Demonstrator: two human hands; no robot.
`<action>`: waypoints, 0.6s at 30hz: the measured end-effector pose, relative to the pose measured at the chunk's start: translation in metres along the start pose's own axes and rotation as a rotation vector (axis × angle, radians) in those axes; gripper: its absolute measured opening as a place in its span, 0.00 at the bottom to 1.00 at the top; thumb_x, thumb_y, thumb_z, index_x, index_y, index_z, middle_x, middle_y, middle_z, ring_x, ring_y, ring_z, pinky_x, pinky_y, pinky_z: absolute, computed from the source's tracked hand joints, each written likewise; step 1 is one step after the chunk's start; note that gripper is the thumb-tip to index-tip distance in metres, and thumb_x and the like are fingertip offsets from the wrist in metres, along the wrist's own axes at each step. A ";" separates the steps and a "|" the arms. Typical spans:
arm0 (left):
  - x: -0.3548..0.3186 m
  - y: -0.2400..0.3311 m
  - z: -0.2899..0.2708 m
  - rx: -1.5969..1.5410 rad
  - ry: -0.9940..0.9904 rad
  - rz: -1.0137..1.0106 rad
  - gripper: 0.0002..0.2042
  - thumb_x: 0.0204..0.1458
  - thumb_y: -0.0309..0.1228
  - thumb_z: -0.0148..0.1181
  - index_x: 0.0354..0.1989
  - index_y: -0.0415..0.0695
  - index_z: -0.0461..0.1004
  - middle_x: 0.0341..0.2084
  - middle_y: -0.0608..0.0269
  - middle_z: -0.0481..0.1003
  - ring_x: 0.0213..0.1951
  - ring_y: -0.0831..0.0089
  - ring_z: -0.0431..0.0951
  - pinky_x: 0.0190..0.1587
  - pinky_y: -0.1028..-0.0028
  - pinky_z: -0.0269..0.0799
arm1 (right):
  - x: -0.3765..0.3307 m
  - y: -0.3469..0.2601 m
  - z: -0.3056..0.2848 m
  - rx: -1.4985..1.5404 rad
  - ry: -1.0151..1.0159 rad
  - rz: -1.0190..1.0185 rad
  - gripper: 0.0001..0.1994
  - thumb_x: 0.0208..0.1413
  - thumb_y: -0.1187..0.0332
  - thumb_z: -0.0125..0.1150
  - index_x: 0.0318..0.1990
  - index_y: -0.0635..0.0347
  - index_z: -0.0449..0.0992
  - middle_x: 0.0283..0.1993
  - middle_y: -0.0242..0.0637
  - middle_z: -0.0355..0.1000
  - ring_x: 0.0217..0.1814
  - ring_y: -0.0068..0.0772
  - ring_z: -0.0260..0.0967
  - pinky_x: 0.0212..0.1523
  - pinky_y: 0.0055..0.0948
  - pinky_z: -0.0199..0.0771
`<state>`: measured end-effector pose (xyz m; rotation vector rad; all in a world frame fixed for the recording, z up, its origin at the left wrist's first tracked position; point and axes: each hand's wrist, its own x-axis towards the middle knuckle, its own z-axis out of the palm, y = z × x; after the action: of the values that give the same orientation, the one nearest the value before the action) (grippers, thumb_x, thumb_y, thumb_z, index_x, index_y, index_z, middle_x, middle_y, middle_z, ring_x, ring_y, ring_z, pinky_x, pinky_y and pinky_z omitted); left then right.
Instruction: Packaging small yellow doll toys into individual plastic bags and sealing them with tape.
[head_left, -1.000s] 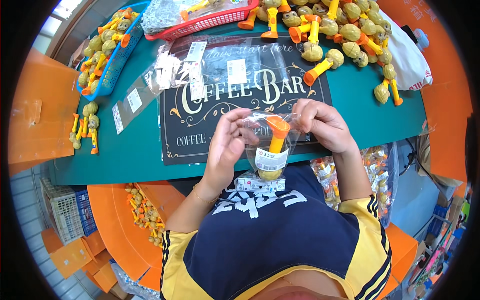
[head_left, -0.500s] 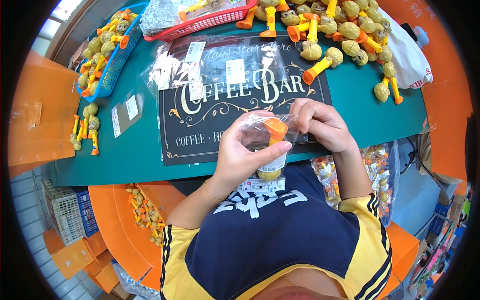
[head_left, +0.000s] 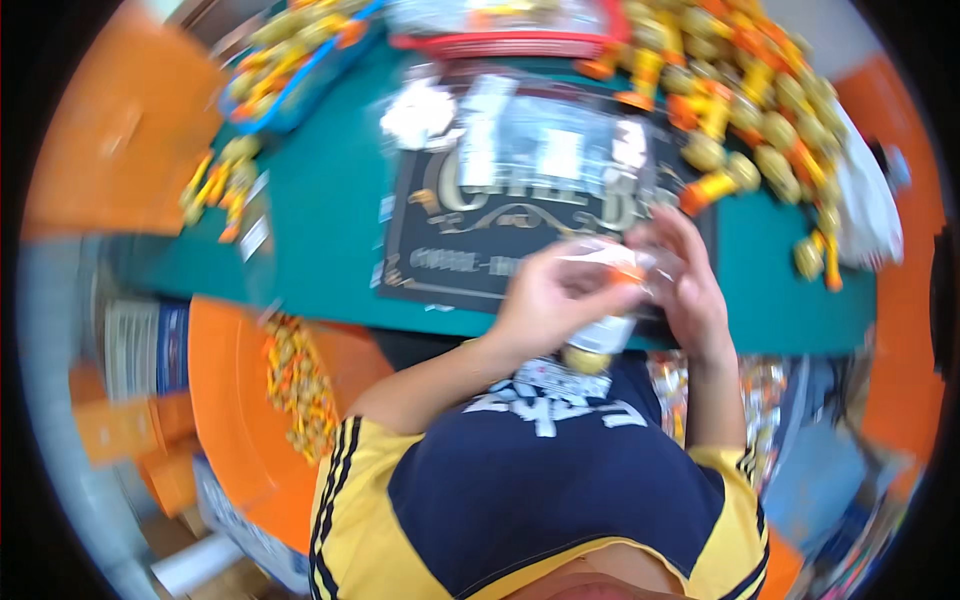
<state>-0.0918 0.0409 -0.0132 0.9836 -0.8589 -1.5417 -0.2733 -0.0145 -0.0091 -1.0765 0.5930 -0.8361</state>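
My left hand (head_left: 555, 305) is closed around a clear plastic bag (head_left: 610, 330) in front of my chest. Inside it is a small toy with an orange flared end (head_left: 628, 272) near my thumb and a round yellow-green end (head_left: 587, 360) below. Beside the bag's upper end, my right hand (head_left: 692, 285) has its fingers raised and the thumb apart from them. Motion blurs it, so whether it touches the plastic I cannot tell. Behind the hands, clear bags with white labels (head_left: 560, 152) lie on a dark printed mat (head_left: 450, 270).
A heap of similar toys (head_left: 760, 110) covers the table's far right, beside a white bag (head_left: 868, 215). A blue basket (head_left: 290, 112) of toys and a red tray (head_left: 500, 45) stand at the back. Several toys (head_left: 225, 185) lie left. An orange bin (head_left: 225, 400) is below the green table (head_left: 320, 200).
The view has shifted and blurred. My right hand's fingers, pinched at the bag's edge before, are now spread apart beside it. My left hand still grips the bagged toy.
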 end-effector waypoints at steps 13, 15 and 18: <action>-0.170 0.107 -0.248 1.869 0.934 0.108 0.21 0.50 0.40 0.64 0.48 0.37 0.74 0.50 0.48 0.73 0.56 0.51 0.69 0.56 0.60 0.66 | 0.010 0.030 -0.016 0.035 0.196 0.009 0.12 0.64 0.67 0.52 0.50 0.64 0.68 0.47 0.44 0.73 0.46 0.29 0.72 0.39 0.19 0.72; -0.164 0.090 -0.261 1.783 0.949 0.076 0.19 0.51 0.38 0.62 0.46 0.38 0.75 0.47 0.49 0.75 0.52 0.53 0.72 0.52 0.60 0.68 | 0.006 0.026 -0.017 0.034 0.244 -0.007 0.12 0.64 0.67 0.52 0.50 0.64 0.68 0.45 0.44 0.73 0.46 0.28 0.72 0.37 0.18 0.72; -0.145 0.083 -0.259 1.697 0.905 0.087 0.12 0.54 0.35 0.60 0.40 0.38 0.76 0.37 0.54 0.77 0.40 0.60 0.76 0.41 0.64 0.71 | -0.004 0.028 -0.021 -0.050 0.360 -0.049 0.12 0.64 0.66 0.52 0.50 0.64 0.68 0.47 0.44 0.73 0.47 0.30 0.72 0.47 0.23 0.73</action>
<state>0.1912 0.1625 -0.0203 2.4349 -1.3745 0.1990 -0.2829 -0.0155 -0.0430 -0.9948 0.8952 -1.0732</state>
